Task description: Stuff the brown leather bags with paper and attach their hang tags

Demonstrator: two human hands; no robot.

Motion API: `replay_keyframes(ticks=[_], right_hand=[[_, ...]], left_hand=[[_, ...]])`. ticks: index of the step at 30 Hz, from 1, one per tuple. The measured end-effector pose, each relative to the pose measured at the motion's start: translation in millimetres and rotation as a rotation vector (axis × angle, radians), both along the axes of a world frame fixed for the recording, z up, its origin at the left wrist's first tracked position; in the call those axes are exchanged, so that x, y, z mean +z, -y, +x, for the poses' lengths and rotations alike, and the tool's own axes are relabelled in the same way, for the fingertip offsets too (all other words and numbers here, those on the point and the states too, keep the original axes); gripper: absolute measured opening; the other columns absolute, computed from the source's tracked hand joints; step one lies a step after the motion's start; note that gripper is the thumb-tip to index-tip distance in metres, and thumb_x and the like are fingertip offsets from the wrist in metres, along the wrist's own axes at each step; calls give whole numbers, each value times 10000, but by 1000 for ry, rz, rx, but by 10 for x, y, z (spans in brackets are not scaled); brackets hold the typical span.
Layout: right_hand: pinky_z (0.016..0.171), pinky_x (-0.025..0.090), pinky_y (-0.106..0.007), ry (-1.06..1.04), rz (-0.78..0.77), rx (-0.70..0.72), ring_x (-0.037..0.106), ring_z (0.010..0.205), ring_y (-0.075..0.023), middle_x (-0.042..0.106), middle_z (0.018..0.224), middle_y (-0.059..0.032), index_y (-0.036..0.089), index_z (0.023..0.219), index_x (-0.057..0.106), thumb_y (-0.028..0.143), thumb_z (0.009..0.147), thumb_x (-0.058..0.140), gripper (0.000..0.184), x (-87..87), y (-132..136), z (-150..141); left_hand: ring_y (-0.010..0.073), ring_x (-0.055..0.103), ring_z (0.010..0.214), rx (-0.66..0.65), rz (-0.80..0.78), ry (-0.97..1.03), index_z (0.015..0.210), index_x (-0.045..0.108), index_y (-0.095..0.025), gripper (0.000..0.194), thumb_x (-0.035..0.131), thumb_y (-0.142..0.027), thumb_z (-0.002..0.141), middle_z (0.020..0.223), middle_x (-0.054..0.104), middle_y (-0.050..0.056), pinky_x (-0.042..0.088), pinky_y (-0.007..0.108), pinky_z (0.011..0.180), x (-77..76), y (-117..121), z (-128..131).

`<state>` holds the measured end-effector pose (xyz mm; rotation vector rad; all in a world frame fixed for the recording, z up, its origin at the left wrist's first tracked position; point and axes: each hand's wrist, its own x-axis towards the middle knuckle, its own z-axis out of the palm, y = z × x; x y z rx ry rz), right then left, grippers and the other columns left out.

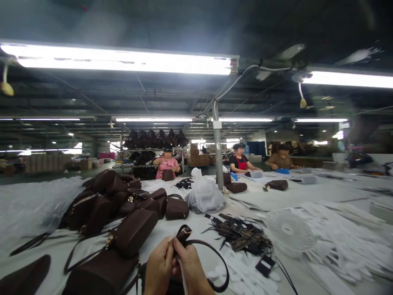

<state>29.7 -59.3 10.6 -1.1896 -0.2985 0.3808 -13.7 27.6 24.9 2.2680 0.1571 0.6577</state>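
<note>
Close together at the bottom middle, my left hand [160, 262] and my right hand [189, 260] are both closed, thumbs and fingertips pinching a dark brown bag strap [225, 262]. Its buckled end, with a gold-coloured buckle [187, 232], sticks up above my fingertips, and the strap loops out to the right. A thin white strip [184, 282] shows against my right palm; I cannot make out what it is. Below my hands a dark bag is mostly hidden. Just left lies a brown handbag [104, 270].
Brown handbags [135, 229] pile up on the left beside clear plastic wrap [33, 200]. To the right are black hang tags [242, 233], white paper pieces [245, 274] and a white fan [290, 231]. A white plastic bag [205, 196] stands ahead. Several people work across the table.
</note>
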Motion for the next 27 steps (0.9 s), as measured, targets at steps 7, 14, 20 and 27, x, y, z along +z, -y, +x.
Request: replay_keyframes(ticks=[7, 14, 20, 27], right_hand=[[377, 357, -183, 528, -272, -140, 482, 331, -92, 500, 460, 67, 175, 912, 563, 490, 816, 561, 329, -167, 401, -61], [773, 539, -302, 402, 90, 231, 658, 896, -215, 684, 993, -70, 194, 1076, 646, 470, 666, 790, 514, 0, 645, -272], [633, 544, -259, 368, -5, 207, 661, 803, -199, 685, 854, -70, 178, 985, 689, 537, 768, 691, 419, 13, 737, -261], [316, 291, -143, 255, -28, 35, 479, 408, -63, 603, 629, -9, 153, 736, 569, 665, 708, 645, 518, 167, 684, -292]], left_hand=[[206, 575, 693, 26, 36, 226, 754, 571, -211, 408, 297, -465, 917, 750, 609, 64, 436, 312, 679, -131, 52, 135], [118, 506, 563, 75, -70, 305, 661, 553, -174, 337, 424, -375, 899, 666, 550, -2, 393, 217, 548, -48, 134, 35], [173, 623, 745, 45, -148, 318, 839, 686, -165, 284, 468, -343, 875, 793, 692, 40, 471, 260, 704, -37, 181, -69], [166, 670, 774, 17, -46, 363, 1042, 648, -172, 266, 461, -252, 872, 887, 724, 48, 509, 251, 717, -158, 241, -99]])
